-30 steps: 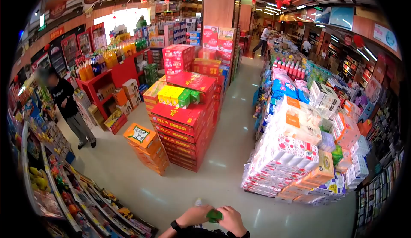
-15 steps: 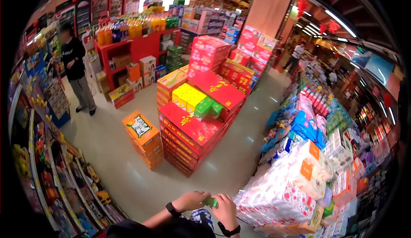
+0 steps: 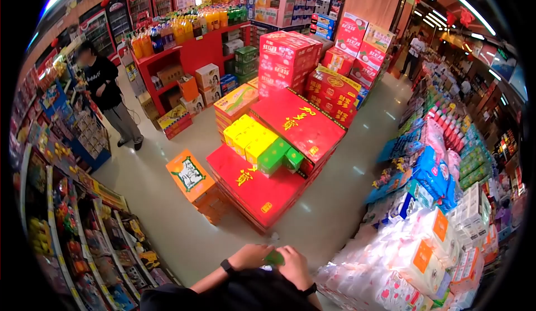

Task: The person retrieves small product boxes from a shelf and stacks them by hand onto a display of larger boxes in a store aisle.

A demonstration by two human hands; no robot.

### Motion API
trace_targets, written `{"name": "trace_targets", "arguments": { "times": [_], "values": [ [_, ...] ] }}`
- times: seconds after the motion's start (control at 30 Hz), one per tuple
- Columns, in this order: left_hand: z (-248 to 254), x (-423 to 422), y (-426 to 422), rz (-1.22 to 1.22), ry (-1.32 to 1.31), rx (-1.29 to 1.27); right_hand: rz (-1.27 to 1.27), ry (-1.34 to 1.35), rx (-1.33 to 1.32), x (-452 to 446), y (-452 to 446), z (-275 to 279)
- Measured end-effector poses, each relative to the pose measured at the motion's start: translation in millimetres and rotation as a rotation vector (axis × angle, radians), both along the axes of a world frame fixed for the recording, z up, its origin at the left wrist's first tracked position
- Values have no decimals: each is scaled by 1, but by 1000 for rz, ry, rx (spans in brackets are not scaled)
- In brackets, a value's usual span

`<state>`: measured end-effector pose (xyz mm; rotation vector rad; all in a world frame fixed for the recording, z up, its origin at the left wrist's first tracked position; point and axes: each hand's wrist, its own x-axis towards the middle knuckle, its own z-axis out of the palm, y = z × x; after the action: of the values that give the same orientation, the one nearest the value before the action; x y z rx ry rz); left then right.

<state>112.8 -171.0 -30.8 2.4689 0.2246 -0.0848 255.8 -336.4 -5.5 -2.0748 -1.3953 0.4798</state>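
Note:
My left hand [image 3: 249,256] and my right hand [image 3: 293,264] are close together at the bottom centre, both closed on a small green item [image 3: 274,258] between them. What the item is cannot be made out. Beyond the hands stands a stack of red boxes [image 3: 262,191]. On top of it lie yellow boxes [image 3: 249,136] and green boxes [image 3: 273,155] in a row. A small pale thing [image 3: 274,236] shows just past my hands, too blurred to name.
An orange box stack [image 3: 191,177] stands left of the red one. Shelves of goods [image 3: 84,238] line the left, where a person in black [image 3: 106,87] stands. Wrapped paper packs [image 3: 391,266] are piled at the right. A red shelf [image 3: 184,59] holds bottles.
The view has turned and come nearer to the red stack, which looks larger. My hands stay together around the green item. The person in black still stands at the left.

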Motion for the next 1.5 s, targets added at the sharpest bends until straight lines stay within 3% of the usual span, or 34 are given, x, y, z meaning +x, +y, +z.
{"name": "trace_targets", "arguments": {
  "times": [0.07, 0.23, 0.3, 0.4, 0.5, 0.63, 0.73, 0.83, 1.0, 1.1, 1.4, 1.5],
  "values": [
    [10, 35, 20, 116, -92, -37, -30, 12, 43, 34, 29, 10],
    [34, 113, 75, 404, 26, -211, -137, 11, 267, 115, 100, -3],
    [42, 131, 87, 517, -47, -393, -148, 15, 356, 137, 128, 4],
    [19, 149, 95, 698, -320, -442, -129, 38, 345, 158, 156, 16],
    [21, 153, 104, 782, -323, -590, -125, 53, 370, 172, 175, 18],
    [1, 159, 141, 474, -9, -464, -180, 29, 396, 180, 199, 24],
    [-10, 171, 149, 372, -84, -362, -195, -33, 404, 178, 213, 7],
    [-24, 179, 152, 445, -120, -324, -180, -197, 380, 173, 223, -6],
    [-44, 187, 165, 468, -87, -841, -201, -302, 371, 167, 223, -14],
    [-49, 188, 165, 541, -6, -866, -207, -346, 419, 165, 228, -15],
    [-39, 190, 183, 413, -119, -801, -253, -403, 407, 155, 244, -18],
    [-29, 189, 186, 443, -7, -805, -266, -406, 412, 153, 246, -18]
  ]
}}
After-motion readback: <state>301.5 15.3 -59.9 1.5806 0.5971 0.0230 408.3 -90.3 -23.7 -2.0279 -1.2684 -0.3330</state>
